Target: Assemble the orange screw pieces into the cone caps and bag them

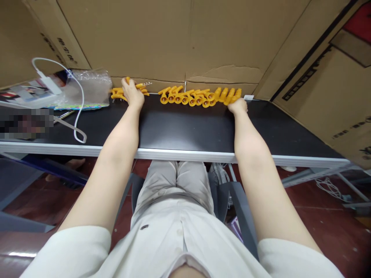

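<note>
A row of several small orange plastic pieces [191, 97] lies along the far edge of the black table [185, 127], against a cardboard wall. My left hand [131, 92] rests on a smaller cluster of the same orange pieces [116, 92] at the left, fingers curled over them. My right hand [238, 105] sits at the right end of the row, its fingers closed around the last orange pieces [232, 94]. Both arms stretch straight forward over the table.
Cardboard walls [220, 38] enclose the table at the back and right. At the left lie a clear plastic bag [92, 87], a white charger with its cable [77, 112], and printed sheets [26, 92]. Cables lie on the red floor [330, 187] below.
</note>
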{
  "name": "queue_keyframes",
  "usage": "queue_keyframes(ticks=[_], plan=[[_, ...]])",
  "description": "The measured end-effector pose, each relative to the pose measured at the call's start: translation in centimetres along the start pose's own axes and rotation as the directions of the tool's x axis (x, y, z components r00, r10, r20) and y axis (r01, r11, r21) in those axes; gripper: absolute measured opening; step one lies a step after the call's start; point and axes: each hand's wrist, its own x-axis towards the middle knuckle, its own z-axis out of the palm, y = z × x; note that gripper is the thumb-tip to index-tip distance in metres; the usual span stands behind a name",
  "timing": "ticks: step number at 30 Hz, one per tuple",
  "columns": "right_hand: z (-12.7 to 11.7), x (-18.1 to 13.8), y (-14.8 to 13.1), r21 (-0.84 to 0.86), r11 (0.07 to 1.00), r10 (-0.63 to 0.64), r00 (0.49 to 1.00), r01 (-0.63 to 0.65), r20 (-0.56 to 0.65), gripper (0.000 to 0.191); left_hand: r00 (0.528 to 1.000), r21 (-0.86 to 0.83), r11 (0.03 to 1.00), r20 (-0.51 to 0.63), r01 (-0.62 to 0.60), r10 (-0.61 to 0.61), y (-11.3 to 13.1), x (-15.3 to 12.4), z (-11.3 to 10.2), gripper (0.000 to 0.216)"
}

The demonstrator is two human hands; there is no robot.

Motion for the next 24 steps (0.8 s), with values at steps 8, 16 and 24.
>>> queue_keyframes(ticks=[8,16,24], plan=[[0.2,-0.4,-4.5,-0.078,0.996,-0.053,0.998,0.051,-0.020,0.051,0.992,-0.038,0.997,-0.106,0.065,-0.069,1.6,4.8,2.4,0.048],[2.9,-2.0,-7.0,-0.074,0.853,-0.486,0.838,0.517,0.249,0.038,0.999,0.047,0.999,-0.033,-0.024,0.026,3.9,4.4,3.1,0.050],[2.8,-3.0,-7.7,0.000,0.749,-0.640,0.723,0.663,0.261,0.029,0.999,0.053,0.998,-0.034,-0.036,0.038,3.9,4.7,3.7,0.046]])
